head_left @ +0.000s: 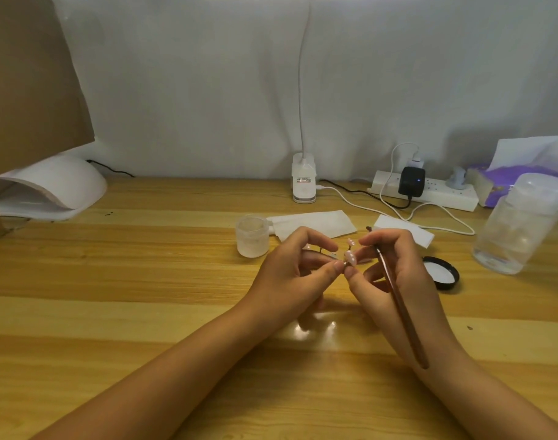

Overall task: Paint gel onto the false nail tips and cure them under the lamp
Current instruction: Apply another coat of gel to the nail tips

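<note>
Over the middle of the wooden table (112,281), my left hand (290,274) pinches a small holder with pale pink false nail tips (350,257) between thumb and fingers. My right hand (395,281) meets it from the right, thumb and forefinger touching the tips. A long reddish-brown brush (398,300) lies gripped in that hand, its handle running back along my wrist. The open gel jar (252,236) stands just left of my hands, and its black lid (442,274) lies to the right. The white curing lamp (49,188) sits at the far left.
A clip-on desk lamp (304,182) stands at the back centre. White wipes (315,225) lie behind my hands. A power strip (430,192) with trailing cables, a purple tissue pack (518,173) and a clear plastic bottle (518,223) fill the right side. A cardboard box (27,74) looms at the left.
</note>
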Available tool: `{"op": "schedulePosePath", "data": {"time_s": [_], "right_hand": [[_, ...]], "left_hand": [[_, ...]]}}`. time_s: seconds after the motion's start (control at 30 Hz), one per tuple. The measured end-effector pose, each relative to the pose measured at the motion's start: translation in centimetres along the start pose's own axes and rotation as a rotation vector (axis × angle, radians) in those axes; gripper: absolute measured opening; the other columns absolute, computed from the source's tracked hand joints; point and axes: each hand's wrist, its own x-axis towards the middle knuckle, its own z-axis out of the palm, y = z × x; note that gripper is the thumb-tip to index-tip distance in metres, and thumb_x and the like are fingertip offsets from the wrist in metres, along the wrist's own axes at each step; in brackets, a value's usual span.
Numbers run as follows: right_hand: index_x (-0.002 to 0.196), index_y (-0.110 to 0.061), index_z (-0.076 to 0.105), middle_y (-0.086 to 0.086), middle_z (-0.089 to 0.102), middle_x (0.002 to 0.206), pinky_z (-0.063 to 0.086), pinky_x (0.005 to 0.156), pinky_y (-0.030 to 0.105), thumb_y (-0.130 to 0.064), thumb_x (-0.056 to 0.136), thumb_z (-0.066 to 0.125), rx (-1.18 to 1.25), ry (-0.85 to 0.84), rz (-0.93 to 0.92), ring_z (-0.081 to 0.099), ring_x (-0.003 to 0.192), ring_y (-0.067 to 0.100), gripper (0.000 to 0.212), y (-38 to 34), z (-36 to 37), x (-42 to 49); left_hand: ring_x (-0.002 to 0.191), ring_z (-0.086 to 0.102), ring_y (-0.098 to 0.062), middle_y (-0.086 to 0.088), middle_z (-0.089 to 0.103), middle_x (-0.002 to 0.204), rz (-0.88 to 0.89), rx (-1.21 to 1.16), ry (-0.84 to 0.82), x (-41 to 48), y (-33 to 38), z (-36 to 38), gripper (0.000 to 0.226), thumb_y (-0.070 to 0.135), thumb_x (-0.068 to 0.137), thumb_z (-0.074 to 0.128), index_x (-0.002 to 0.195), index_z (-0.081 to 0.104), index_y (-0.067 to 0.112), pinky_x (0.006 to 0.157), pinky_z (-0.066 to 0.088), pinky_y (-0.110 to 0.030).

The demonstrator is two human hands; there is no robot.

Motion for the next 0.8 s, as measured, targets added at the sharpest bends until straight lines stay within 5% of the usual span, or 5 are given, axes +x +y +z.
{"op": "schedulePosePath", "data": {"time_s": [0.23, 0.47, 0.63, 0.8], "right_hand": [[0.099, -0.033, 0.046, -0.011, 0.061, 0.083, 0.044, 0.050, 0.017, -0.010, 0.078, 0.078, 0.029, 0.017, 0.006, 0.054, 0.056, 0.011, 0.045, 0.0, -0.1, 0.4], [0.102, -0.028, 0.047, -0.002, 0.060, 0.088, 0.048, 0.058, 0.029, -0.001, 0.080, 0.073, 0.050, 0.040, 0.034, 0.054, 0.064, 0.014, 0.043, 0.4, -0.9, 0.6], [0.100, -0.032, 0.045, -0.007, 0.058, 0.085, 0.046, 0.055, 0.025, -0.002, 0.080, 0.073, -0.005, 0.019, 0.022, 0.053, 0.063, 0.014, 0.047, 0.4, -0.7, 0.4], [0.103, -0.031, 0.044, -0.010, 0.058, 0.083, 0.048, 0.053, 0.026, -0.005, 0.080, 0.073, -0.100, 0.000, 0.008, 0.053, 0.062, 0.010, 0.045, 0.3, -0.6, 0.2]], "left_hand": [[0.057, 0.063, -0.011, -0.001, 0.073, 0.087, 0.033, 0.102, -0.008, 0.1, -0.1, -0.2, 0.017, 0.016, 0.093, 0.065, 0.106, 0.055, 0.016, 0.054, 0.050, -0.027], [0.067, 0.050, -0.004, 0.016, 0.053, 0.103, 0.041, 0.648, 0.320, 0.6, -1.0, -2.1, 0.041, 0.045, 0.085, 0.069, 0.113, 0.043, 0.029, 0.062, 0.041, -0.021], [0.098, 0.054, -0.008, 0.020, 0.053, 0.117, -0.056, 0.819, 0.206, 0.7, -1.7, -2.0, 0.048, 0.049, 0.086, 0.065, 0.118, 0.032, 0.036, 0.073, 0.041, -0.028], [0.100, 0.058, -0.007, 0.023, 0.062, 0.115, -0.070, 0.827, 0.150, 0.9, -1.8, -2.1, 0.043, 0.044, 0.089, 0.064, 0.120, 0.034, 0.038, 0.071, 0.039, -0.028]]}}
